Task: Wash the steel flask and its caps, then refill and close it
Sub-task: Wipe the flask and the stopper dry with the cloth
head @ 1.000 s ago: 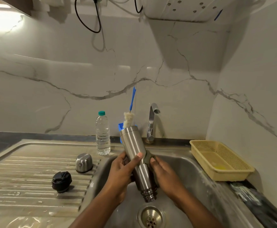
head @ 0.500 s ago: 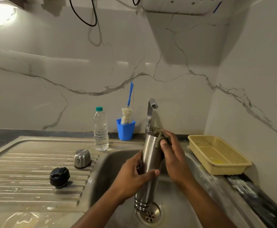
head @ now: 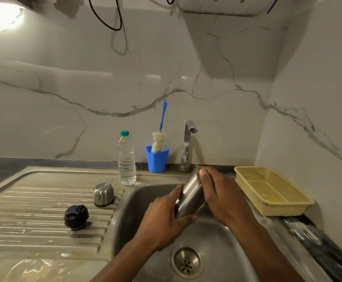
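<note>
The steel flask (head: 189, 195) is tilted over the sink basin (head: 137, 202), its base end up toward the tap. My left hand (head: 162, 220) grips its lower body. My right hand (head: 219, 192) is wrapped over the upper end, pressing a dark scrub pad (head: 199, 176) against it; the pad is mostly hidden. The flask's mouth is hidden behind my left hand. The steel cap (head: 103, 194) and the black inner cap (head: 76, 217) rest on the ribbed draining board (head: 34, 210) to the left.
A clear water bottle (head: 126, 157) and a blue cup holding a bottle brush (head: 157, 158) stand behind the sink. The tap (head: 187, 145) is at the back, no water running. A yellow basket (head: 271, 191) sits right. The drain (head: 187, 262) lies below.
The flask has swung from nearly upright to a lower tilt, and my right hand has stayed on its upper end, now nearer the sink's back rim. The view has shifted down.
</note>
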{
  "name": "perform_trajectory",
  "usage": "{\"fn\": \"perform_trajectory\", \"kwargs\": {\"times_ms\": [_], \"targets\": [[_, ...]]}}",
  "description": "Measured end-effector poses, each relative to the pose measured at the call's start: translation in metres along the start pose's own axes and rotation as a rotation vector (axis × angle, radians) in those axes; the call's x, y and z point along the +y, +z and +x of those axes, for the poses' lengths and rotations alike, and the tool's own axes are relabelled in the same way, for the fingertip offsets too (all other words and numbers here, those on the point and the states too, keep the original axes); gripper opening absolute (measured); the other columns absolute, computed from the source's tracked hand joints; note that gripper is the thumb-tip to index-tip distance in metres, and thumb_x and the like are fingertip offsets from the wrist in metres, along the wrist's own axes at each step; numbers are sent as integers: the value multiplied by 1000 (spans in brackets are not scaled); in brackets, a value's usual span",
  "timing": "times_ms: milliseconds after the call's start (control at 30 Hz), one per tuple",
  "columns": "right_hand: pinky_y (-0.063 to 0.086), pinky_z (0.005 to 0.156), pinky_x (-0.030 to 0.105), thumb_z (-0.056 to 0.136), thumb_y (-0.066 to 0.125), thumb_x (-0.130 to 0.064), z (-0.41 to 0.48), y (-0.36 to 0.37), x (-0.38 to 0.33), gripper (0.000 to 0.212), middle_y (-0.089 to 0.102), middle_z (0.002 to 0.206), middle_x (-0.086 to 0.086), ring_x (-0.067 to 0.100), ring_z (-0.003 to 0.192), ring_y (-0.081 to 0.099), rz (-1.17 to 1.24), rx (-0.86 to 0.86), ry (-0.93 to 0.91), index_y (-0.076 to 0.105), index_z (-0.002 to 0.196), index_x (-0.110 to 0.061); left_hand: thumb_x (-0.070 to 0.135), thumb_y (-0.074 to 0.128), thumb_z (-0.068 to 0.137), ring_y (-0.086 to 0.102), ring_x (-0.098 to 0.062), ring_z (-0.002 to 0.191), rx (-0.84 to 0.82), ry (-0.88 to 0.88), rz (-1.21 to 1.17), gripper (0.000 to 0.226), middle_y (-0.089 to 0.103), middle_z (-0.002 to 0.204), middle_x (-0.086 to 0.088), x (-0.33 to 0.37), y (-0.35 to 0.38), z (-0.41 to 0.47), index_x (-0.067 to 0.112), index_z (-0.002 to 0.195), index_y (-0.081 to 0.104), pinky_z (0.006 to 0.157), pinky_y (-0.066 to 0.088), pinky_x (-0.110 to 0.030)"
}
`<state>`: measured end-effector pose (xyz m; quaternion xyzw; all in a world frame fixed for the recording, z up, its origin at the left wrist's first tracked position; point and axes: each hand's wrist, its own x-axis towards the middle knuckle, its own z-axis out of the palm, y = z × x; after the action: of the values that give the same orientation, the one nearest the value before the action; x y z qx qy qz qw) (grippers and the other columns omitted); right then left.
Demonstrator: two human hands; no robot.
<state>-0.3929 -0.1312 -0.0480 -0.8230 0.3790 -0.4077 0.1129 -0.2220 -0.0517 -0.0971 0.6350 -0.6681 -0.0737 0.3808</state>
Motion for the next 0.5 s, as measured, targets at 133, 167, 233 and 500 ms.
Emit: {"fn": "perform_trajectory", "kwargs": {"times_ms": [133,167,233,500], "targets": [[59,77,34,104,24,-60,-1,6,-1,47,65,90,-11,5,80,64,-170,16,-50,60,112,-31,56,74,89,59,8,89,51,-37,37,88,63,128,17,-2,-4,-1,44,160,25,74,44,-5],[58,78,31,106,31,-57,0,8,1,41,65,95,-12,4,84,64,-132,24,-94,61,116,-31,55,76,88,62,7,89,60,-46,11,87,63,123,18,-3,-6,-1,44,159,27,75,47,-6],[56,83,24,107,48,-45,0,9,-1,27,68,106,-15,3,96,66,74,26,-132,62,126,-31,53,78,86,67,4,93,56,-54,-103,81,66,118,20,-4,-8,1,48,153,34,80,56,-14],[58,89,25,102,48,-55,0,15,-2,38,71,125,-15,1,112,68,877,20,230,62,134,-40,29,80,92,69,-13,119,-137,9,-574,59,71,129,10,4,-11,0,34,145,55,99,60,-37]]}}
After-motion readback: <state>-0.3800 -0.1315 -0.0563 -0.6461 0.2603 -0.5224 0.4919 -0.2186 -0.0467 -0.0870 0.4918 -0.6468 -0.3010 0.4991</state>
